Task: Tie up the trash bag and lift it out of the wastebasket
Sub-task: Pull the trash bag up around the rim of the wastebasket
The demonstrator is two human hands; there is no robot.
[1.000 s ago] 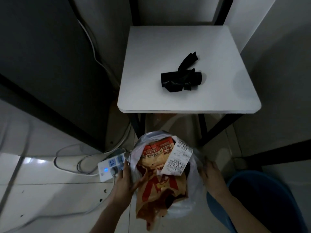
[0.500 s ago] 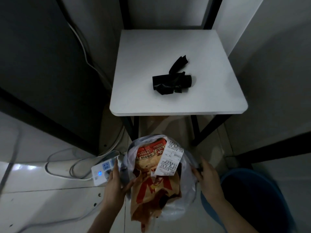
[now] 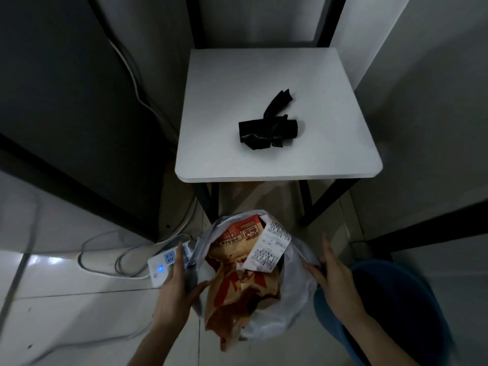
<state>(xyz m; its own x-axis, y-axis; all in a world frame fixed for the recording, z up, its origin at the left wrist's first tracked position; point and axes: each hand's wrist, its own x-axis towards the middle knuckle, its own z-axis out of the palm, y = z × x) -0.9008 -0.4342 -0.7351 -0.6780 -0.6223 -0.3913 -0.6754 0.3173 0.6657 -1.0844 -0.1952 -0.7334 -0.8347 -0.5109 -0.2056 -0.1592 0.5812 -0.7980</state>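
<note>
A white translucent trash bag (image 3: 293,299) sits on the floor in front of me, its mouth wide apart. Crumpled orange-and-red paper food packaging (image 3: 243,283) and a printed receipt (image 3: 269,249) stick out of it. My left hand (image 3: 177,289) grips the bag's left rim, thumb inside the mouth. My right hand (image 3: 332,281) holds the bag's right rim. The blue wastebasket (image 3: 390,307) stands to the right of the bag, dark inside, with the bag outside it.
A small white table (image 3: 264,75) on black legs stands just beyond the bag, with a roll of black bags (image 3: 266,128) on it. A white power strip (image 3: 163,262) with a blue light and looped cables lies on the tiled floor at left. Walls close in on both sides.
The view shifted slightly. Both hands stayed on the bag's rim, and my right hand slid a little along the right edge. The bag stays wide at the mouth.
</note>
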